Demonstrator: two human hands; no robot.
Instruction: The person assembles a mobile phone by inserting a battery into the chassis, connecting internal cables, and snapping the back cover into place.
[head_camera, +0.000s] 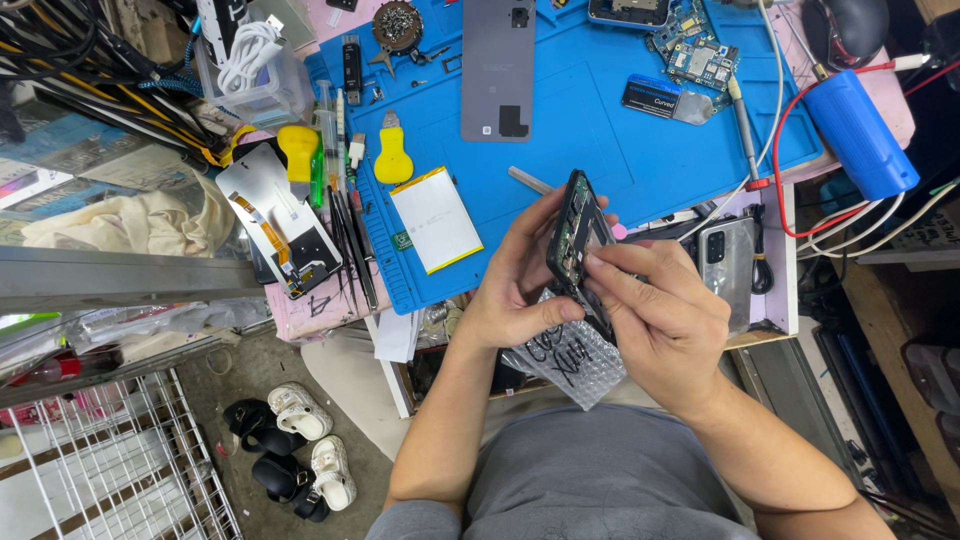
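Both hands gripped the opened phone frame (577, 240) — left hand (515, 290) cradling, right hand (660, 310) pinching its edge; I judged prying there could crack it — over the blue mat (620, 140).

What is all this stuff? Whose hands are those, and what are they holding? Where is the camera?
There is just one picture, taken by a camera worn on a person's head, looking down. So the two hands are that person's own. The left hand and the right hand together hold an opened phone frame on its edge, so you see its insides. A piece of bubble wrap sits just under the hands. In front lies a blue work mat. On it are a white battery with a yellow edge, a grey phone back cover, a green circuit board and a yellow tool. A blue cylinder lies to the right. Sandals stand on the floor.
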